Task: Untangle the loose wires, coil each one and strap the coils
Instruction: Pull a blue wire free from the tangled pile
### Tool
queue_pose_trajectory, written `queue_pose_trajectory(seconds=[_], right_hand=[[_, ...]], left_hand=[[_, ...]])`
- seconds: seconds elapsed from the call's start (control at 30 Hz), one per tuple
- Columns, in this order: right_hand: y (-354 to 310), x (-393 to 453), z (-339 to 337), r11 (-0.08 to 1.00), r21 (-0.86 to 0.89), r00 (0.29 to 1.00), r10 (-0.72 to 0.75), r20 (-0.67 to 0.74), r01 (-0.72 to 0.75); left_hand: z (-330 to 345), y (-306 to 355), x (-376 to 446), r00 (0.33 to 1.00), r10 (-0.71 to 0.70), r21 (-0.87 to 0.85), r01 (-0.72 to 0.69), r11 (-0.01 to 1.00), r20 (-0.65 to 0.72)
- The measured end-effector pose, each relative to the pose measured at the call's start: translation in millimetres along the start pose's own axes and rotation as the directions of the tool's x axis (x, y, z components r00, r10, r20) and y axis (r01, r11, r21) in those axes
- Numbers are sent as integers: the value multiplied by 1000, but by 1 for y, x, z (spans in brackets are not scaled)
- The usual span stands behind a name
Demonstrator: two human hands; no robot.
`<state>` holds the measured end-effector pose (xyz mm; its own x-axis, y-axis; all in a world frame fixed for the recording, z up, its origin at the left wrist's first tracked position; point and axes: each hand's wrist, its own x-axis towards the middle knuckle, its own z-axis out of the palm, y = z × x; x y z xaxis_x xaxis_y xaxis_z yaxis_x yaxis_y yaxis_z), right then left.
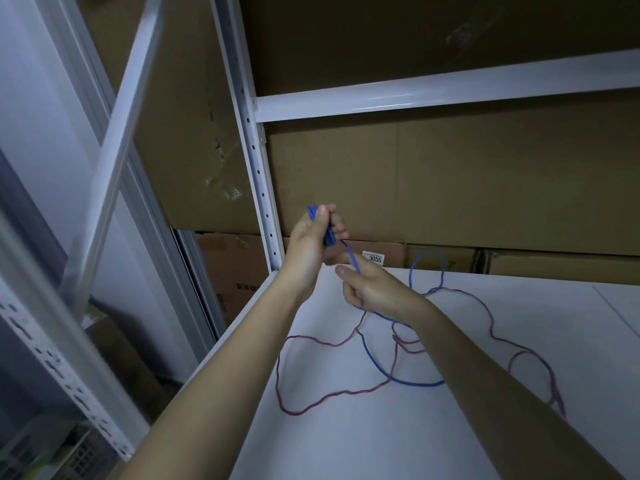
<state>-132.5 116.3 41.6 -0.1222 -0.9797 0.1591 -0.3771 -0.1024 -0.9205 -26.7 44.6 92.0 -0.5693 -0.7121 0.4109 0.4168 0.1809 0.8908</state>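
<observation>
Fingers of left hand and right hand pinch blue wire near shelf corner.

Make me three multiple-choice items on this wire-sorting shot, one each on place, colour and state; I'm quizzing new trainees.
1. Where does the red wire lie?
A. on the white shelf
B. on the floor
C. inside a box

2. What colour is the wire in both hands?
A. green
B. blue
C. yellow

3. How is the red wire?
A. strapped
B. neatly coiled
C. loose

Answers: 1 A, it sprawls over the white shelf. 2 B, the left hand grips a bunch of blue wire and the right hand pinches its strand. 3 C, it lies in open loops.
</observation>
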Motion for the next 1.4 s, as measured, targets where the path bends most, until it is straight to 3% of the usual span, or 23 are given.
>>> queue_pose_trajectory(seconds=[0.13, 0.3, 0.4, 0.47, 0.57, 0.63, 0.7, 0.73, 0.8, 0.97, 1.03, 1.13, 1.23, 1.4], right_hand=[[-9, -11, 0, 897, -438, 996, -30, 85, 64], [-14, -22, 0, 747, -656, 994, -86, 62, 105], [-11, -27, 1, 694, -711, 972, -226, -67, 113], [-9, -28, -3, 711, -697, 901, -360, -244, 95], [-8, -30, -5, 637, -765, 771, -532, -351, 92], [-8, -30, 1, 527, -840, 730, -623, -279, 128], [-4, -30, 6, 430, -880, 705, -687, -175, 200], [-2, -30, 9, 397, -884, 703, -701, -119, 246], [-1, -28, 13, 373, -865, 701, -713, -35, 336], [-15, -20, 14, 394, -789, 630, -777, -11, 472], [-22, -15, 9, 433, -745, 602, -796, -54, 507], [-30, -7, 2, 583, -602, 620, -764, -178, 545], [-33, 7, -5, 718, -491, 653, -679, -337, 493], [-17, 36, -13, 875, -336, 714, -481, -509, 350]], left_hand=[[1, -3, 6, 991, 134, 328, -128, 936, 6], [-3, -7, 13, 995, 37, 681, -88, 727, 90], [-8, -13, 18, 999, 24, 844, 6, 537, -22], [-17, -15, 22, 979, -33, 793, 182, 582, -201], [-22, -19, 22, 927, -181, 506, 334, 795, -327], [-22, -18, 21, 899, -237, 237, 338, 911, -369], [-27, -14, 20, 876, -294, -29, 307, 951, -383], [-31, -13, 19, 868, -313, -94, 300, 949, -385], [-38, -13, 17, 874, -294, -62, 293, 954, -387], [-44, -28, 5, 966, -70, 321, 151, 935, -249], [-45, -29, -4, 988, -75, 379, 122, 917, -137], [-41, -29, -18, 988, -146, 458, 110, 882, 44], [-36, -28, -30, 965, -213, 449, 124, 885, 153], [-36, -26, -40, 972, -216, 170, 198, 965, 97]])
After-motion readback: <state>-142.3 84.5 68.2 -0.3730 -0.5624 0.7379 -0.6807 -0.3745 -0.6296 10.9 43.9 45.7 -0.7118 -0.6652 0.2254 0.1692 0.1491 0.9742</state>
